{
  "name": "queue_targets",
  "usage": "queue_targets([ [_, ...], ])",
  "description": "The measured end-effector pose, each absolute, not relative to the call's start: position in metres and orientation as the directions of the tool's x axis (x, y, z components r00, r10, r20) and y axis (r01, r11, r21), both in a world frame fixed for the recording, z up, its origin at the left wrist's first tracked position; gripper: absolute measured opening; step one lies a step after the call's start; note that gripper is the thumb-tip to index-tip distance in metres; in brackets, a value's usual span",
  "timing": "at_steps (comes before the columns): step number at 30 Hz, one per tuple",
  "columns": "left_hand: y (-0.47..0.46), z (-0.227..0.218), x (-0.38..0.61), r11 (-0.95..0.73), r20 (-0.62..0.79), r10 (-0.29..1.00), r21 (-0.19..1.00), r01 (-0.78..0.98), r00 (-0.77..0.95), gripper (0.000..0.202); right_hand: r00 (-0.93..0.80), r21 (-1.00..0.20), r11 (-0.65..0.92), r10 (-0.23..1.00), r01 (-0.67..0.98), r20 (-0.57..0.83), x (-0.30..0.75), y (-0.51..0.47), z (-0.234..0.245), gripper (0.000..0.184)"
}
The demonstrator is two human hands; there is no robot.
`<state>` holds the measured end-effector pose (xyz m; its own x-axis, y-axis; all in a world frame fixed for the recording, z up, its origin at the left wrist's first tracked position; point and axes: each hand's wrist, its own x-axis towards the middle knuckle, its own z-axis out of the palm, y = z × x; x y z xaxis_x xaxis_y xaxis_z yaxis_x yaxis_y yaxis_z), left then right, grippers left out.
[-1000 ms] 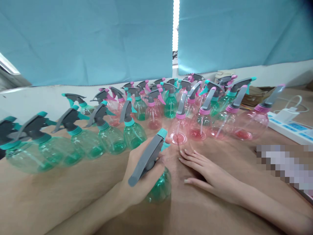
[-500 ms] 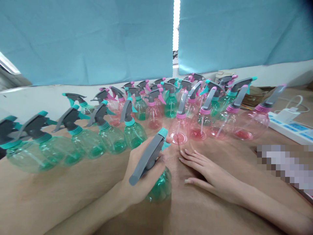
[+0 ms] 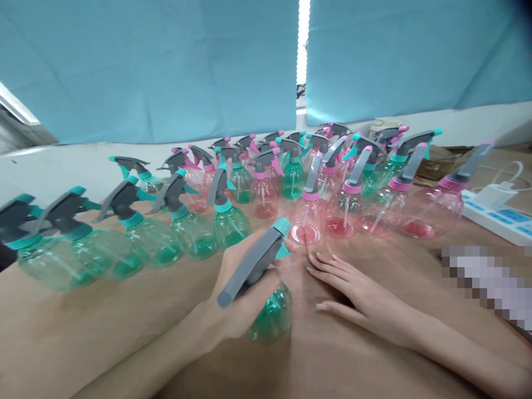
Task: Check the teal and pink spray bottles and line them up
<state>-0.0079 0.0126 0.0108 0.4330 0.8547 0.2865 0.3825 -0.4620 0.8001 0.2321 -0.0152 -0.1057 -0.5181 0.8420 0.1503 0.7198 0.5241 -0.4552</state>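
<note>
My left hand (image 3: 241, 293) is wrapped around the neck of a green spray bottle (image 3: 274, 316) with a grey and teal trigger head. The bottle is near the front middle of the table, its nozzle pointing up and to the right. My right hand (image 3: 353, 293) lies palm down on the brown table (image 3: 357, 366), fingers spread, holding nothing. Just beyond its fingertips stands a pink spray bottle (image 3: 306, 221). A green spray bottle (image 3: 230, 224) is the nearest one beyond my left hand. The left fingertips are partly hidden behind the trigger head.
A row of green spray bottles (image 3: 153, 244) runs along the left, and pink ones (image 3: 434, 213) stand at the right. Several mixed bottles (image 3: 293, 177) crowd the back. A white power strip (image 3: 494, 216) lies far right, above a pixelated patch. Blue cloth (image 3: 166, 66) hangs behind.
The whole view has shifted very slightly, with things appearing a little further right. Both hands keep their poses, and the left still grips the green spray bottle.
</note>
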Motion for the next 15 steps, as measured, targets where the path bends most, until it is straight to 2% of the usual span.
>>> queue_targets([
  [8, 0.009, 0.015, -0.010, -0.453, 0.245, 0.859, 0.772, 0.445, 0.449, 0.009, -0.517, -0.457, 0.529, 0.840, 0.715, 0.164, 0.232, -0.016, -0.106, 0.063],
  [15, 0.010, 0.003, -0.016, -0.491, 0.302, 0.852, 0.742, 0.456, 0.427, 0.007, -0.526, -0.459, 0.545, 0.831, 0.702, 0.182, 0.233, -0.015, -0.108, 0.063],
])
